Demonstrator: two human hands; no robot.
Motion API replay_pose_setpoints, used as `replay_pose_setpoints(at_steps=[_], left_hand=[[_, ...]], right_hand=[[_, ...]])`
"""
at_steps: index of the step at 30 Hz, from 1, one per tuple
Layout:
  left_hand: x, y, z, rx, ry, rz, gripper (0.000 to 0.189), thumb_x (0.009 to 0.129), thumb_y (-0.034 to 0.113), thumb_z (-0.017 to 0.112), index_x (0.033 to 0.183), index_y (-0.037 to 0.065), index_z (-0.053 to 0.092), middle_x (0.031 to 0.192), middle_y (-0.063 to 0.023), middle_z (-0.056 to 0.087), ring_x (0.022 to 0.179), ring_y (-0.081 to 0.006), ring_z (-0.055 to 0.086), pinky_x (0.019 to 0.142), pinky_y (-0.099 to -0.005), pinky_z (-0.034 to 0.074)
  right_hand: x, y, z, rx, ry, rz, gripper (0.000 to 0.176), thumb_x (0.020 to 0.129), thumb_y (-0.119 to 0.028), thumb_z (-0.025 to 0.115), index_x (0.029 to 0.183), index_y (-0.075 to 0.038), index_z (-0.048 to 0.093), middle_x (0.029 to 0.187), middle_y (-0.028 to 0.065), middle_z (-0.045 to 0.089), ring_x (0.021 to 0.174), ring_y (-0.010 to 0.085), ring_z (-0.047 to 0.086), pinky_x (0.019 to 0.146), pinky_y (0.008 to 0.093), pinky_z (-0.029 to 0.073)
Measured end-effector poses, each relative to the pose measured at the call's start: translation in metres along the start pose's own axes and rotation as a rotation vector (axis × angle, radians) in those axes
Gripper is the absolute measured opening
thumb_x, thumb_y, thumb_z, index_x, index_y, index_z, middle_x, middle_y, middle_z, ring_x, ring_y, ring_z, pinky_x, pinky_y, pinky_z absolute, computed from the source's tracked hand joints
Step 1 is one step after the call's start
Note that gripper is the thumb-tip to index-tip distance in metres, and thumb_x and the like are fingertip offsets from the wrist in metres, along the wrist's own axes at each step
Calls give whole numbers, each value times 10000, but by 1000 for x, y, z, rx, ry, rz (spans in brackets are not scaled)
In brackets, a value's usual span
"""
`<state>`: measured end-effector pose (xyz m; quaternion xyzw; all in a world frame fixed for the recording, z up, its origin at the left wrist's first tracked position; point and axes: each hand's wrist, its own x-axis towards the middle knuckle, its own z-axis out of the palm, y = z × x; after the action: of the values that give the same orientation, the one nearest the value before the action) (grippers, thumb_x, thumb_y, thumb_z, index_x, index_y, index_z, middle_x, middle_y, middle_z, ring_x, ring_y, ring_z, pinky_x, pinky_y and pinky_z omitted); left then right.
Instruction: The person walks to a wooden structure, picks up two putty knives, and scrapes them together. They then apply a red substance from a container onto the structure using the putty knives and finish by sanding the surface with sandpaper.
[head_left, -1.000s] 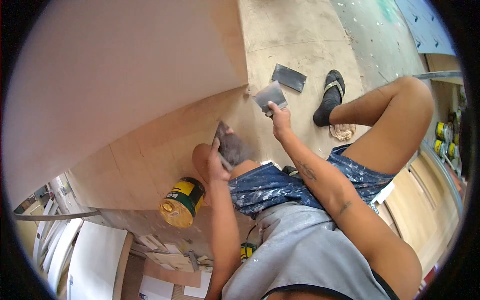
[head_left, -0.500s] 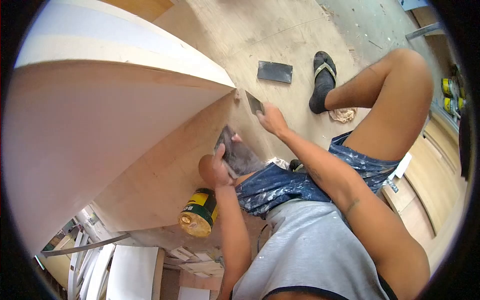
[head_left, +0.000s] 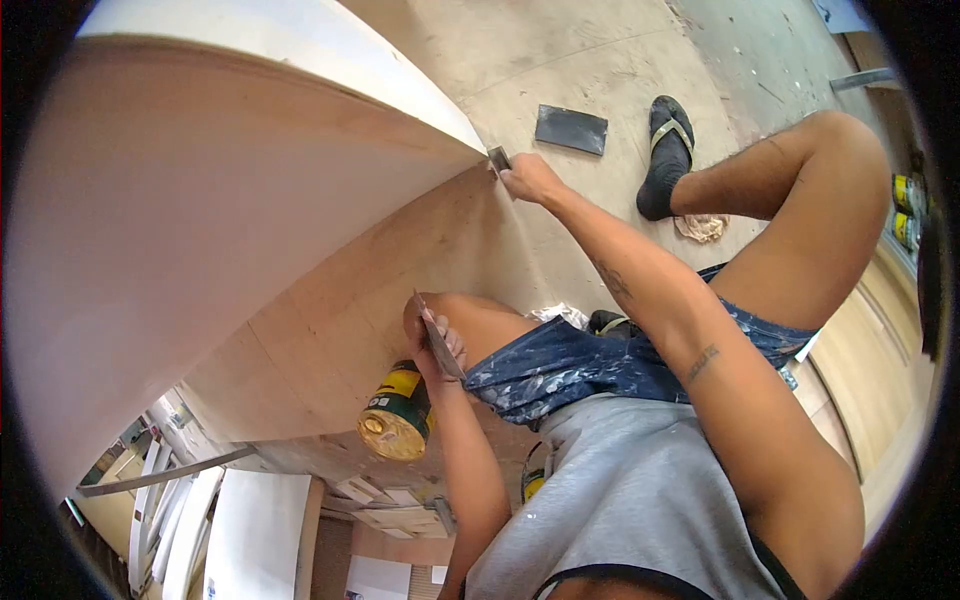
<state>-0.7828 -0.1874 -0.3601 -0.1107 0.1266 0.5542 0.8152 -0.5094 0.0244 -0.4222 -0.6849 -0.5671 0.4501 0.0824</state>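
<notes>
My right hand (head_left: 530,180) is closed on a small flat scraper (head_left: 499,158), whose blade is at the corner end of a large pale curved panel (head_left: 230,210). Near my bent knee, my left hand (head_left: 438,352) grips a thin flat plate (head_left: 437,338), now seen nearly edge-on. What lies on the plate's faces is hard to see from this angle. A dark rectangular sheet (head_left: 571,130) lies flat on the wooden floor board, beyond my right hand.
A yellow and green can (head_left: 396,412) stands just beside my left forearm. My foot in a dark sock and sandal (head_left: 668,150) rests at the upper right, near a crumpled cloth (head_left: 703,227). White boards (head_left: 262,530) are stacked at the lower left.
My right hand has brought the scraper up and left to the panel's corner. My left hand has turned the plate from face-on to nearly edge-on. The view has shifted slightly.
</notes>
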Motion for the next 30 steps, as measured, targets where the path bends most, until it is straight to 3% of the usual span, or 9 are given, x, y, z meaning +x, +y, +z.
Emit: replay_pose_setpoints(at_steps=[8,10,12,14,20,24,26,28,30], left_hand=[[0,3,6,-27,-56,-16,349,984,272,486,1221,34,580,927,-134,658,689,-236,638,576,-334,523],[10,-6,22,33,-67,-46,352,978,272,495,1216,28,583,950,-127,666,726,-239,650,621,-335,541],[26,-25,41,503,512,227,339,965,262,512,1187,19,595,997,-98,678,821,-230,665,748,-322,558],[37,-51,66,398,448,29,301,940,220,551,1152,14,605,1046,-77,677,923,-206,662,852,-305,542],[50,-138,104,569,175,243,421,962,264,505,1301,15,492,1243,-132,598,1094,-242,613,967,-396,490],[15,-147,124,339,170,179,401,986,277,478,1292,18,491,1192,-129,615,1060,-232,624,945,-377,510],[-16,-141,122,-181,-45,89,351,977,263,482,1224,23,547,1153,-120,623,1048,-195,620,911,-347,508],[-24,-142,139,-156,-36,169,345,976,276,490,1216,38,557,1158,-102,624,1066,-199,603,952,-366,471],[-20,-150,161,289,274,429,368,972,305,503,1225,43,554,1178,-98,617,1106,-205,584,976,-367,457]], right_hand=[[-16,9,-20,46,38,-8,328,773,-224,551,754,81,672,808,316,643,815,445,656,770,474,511],[-41,11,-34,95,242,6,336,817,-249,566,766,67,667,777,264,670,704,385,666,674,453,511],[-76,-3,-62,528,75,182,337,863,-282,585,776,37,649,690,149,653,590,252,624,548,373,475],[-122,-36,-89,789,-28,257,240,908,-267,600,799,-54,610,639,4,549,499,91,475,448,245,376],[-239,-52,-131,1420,-724,557,176,899,-205,608,848,-40,577,691,44,585,428,97,425,419,233,365],[-277,-25,-170,1088,-546,480,176,896,-176,597,875,-5,567,692,43,586,425,98,432,402,217,358],[-292,-17,-185,860,-419,405,181,897,-174,593,880,4,567,691,42,585,427,97,439,402,218,362],[-294,-2,-191,1165,-316,395,151,897,-139,571,933,6,589,680,53,611,452,102,503,418,205,403],[-302,-22,-182,1248,-141,245,143,925,-167,568,960,-30,586,794,38,623,561,88,540,435,219,403]])
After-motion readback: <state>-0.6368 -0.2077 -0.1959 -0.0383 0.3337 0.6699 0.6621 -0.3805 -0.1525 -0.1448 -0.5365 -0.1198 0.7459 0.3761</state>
